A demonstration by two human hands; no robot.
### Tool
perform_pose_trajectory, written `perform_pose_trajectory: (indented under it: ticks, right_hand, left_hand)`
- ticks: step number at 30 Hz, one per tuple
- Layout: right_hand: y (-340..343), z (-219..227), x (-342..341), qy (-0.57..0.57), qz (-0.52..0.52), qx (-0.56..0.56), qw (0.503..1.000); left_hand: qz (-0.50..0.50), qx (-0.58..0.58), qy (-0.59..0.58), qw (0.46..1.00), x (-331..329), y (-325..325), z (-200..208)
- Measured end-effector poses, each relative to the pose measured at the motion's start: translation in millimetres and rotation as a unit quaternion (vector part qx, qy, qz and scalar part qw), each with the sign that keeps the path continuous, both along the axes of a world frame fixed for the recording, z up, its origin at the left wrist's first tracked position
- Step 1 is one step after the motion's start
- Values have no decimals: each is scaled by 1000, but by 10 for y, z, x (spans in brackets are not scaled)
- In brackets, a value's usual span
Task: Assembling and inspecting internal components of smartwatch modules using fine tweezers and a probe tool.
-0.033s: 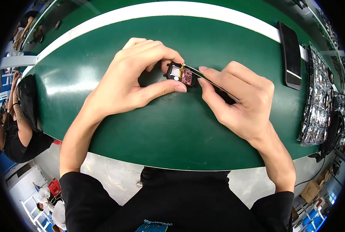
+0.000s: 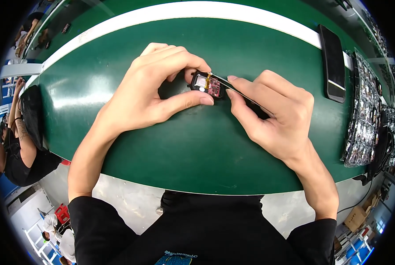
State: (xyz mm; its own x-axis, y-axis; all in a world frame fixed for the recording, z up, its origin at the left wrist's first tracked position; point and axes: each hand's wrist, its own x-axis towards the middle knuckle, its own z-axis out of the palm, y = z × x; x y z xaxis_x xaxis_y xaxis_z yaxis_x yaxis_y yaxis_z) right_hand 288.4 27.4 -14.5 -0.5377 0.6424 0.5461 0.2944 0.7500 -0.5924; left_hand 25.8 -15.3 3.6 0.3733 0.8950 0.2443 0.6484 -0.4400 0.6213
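Your right hand [image 2: 272, 112], right of the small black device [image 2: 207, 85], is closed on metal tweezers [image 2: 222, 81], their tip at the device's far edge; your left hand [image 2: 155, 88] clamps the device between thumb and fingers, red circuit board [image 2: 214, 87] showing. The step looks like fine tweezer work; the next move likely calls for steadiness. Well right of the device lies a black phone [image 2: 332, 64]

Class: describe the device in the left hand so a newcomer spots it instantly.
Start from the green table; over it is the left hand. It holds the small black device, which, unlike the dark phone to the right, shows a red circuit board.
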Motion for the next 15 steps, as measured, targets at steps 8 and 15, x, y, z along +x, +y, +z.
perform_pose_trajectory:
  ticks: [8,15]
  right_hand:
    - [-3,-1,-11,4,2,8,1000]
    - [29,102,56,15,30,-162,986]
  left_hand:
    - [-11,-11,-3,1000,-54,27,-9]
    - [-47,-43,-26,998,-187,80,-18]
